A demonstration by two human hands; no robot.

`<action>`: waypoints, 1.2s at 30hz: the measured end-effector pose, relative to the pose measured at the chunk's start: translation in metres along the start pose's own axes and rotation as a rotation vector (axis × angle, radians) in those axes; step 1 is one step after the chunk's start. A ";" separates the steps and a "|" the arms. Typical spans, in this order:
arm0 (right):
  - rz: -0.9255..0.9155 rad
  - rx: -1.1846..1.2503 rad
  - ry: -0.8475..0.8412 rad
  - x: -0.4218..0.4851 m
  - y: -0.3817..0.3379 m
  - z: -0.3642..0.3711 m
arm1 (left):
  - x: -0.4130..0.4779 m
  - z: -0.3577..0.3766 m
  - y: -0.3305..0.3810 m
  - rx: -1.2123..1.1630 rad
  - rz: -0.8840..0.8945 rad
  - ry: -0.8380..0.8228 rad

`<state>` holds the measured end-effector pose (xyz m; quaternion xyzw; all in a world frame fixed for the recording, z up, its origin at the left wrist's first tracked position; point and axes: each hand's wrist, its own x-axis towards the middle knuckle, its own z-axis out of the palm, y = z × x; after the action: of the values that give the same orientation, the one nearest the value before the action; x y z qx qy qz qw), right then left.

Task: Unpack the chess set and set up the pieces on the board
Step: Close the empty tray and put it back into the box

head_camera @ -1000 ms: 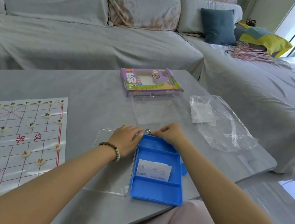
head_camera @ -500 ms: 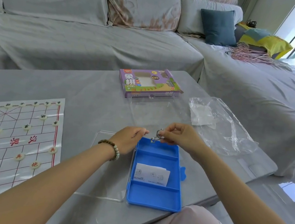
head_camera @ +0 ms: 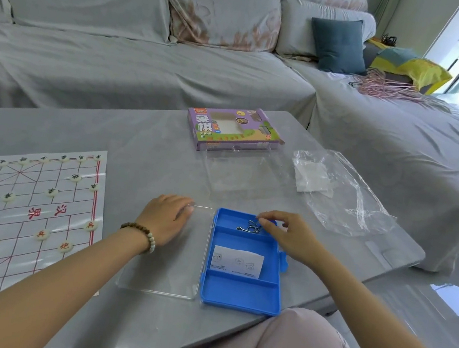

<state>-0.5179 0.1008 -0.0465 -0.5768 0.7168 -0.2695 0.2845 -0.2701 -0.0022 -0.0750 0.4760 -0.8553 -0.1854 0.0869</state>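
Observation:
The paper chess board (head_camera: 27, 175) lies at the table's left with several round white pieces (head_camera: 51, 192) standing on its lines. A blue compartment case (head_camera: 241, 290) sits in front of me, its clear lid (head_camera: 162, 267) folded open to the left. Small metal rings (head_camera: 248, 227) lie in the far compartment and a folded leaflet (head_camera: 236, 262) in the middle one. My left hand (head_camera: 167, 218) rests flat on the lid's far corner. My right hand (head_camera: 287, 235) hovers over the far compartment, fingertips loosely curled just beside the rings.
The purple chess box (head_camera: 231, 128) stands further back on the grey table (head_camera: 144, 144), with a clear plastic insert (head_camera: 245, 176) before it. A crumpled plastic bag (head_camera: 346, 196) lies at the right. The table edge runs close to my knee. A grey sofa surrounds the table.
Both hands held the metal rings above the case half a second ago. The rings now lie in the far compartment, and my left hand has moved left onto the clear lid.

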 end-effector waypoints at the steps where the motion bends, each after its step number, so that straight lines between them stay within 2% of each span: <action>1: -0.013 -0.067 -0.016 -0.004 0.000 0.003 | -0.003 0.000 -0.005 0.041 -0.007 -0.021; 3: -0.035 -0.126 -0.025 -0.013 0.000 0.008 | -0.010 0.002 -0.010 0.046 0.004 -0.051; 7: -0.026 0.040 -0.042 -0.029 0.002 0.012 | -0.023 0.006 -0.010 -0.043 0.020 0.018; 12: -0.064 0.058 -0.040 -0.035 0.009 0.015 | -0.029 0.008 -0.009 -0.069 0.019 0.048; 15: -0.146 0.046 0.090 -0.023 0.003 0.016 | -0.024 0.005 -0.004 -0.050 -0.005 0.034; 17: -0.133 0.068 0.152 -0.004 -0.006 0.015 | -0.021 0.003 -0.003 -0.028 -0.027 0.038; 23: 0.139 0.057 -0.103 0.064 -0.019 0.022 | -0.024 0.005 -0.004 -0.087 -0.048 0.036; 26: 0.116 -0.042 -0.143 0.076 -0.022 0.030 | -0.025 0.007 -0.007 -0.106 -0.049 0.047; 33: -0.005 -0.089 -0.117 0.066 -0.019 0.027 | -0.027 0.005 -0.009 -0.078 -0.052 0.039; 36: -0.041 0.052 -0.037 0.053 -0.023 0.014 | -0.029 0.000 -0.016 -0.058 -0.096 0.045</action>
<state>-0.5018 0.0435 -0.0446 -0.5884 0.6922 -0.2833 0.3071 -0.2417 0.0149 -0.0805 0.5179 -0.8235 -0.2035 0.1110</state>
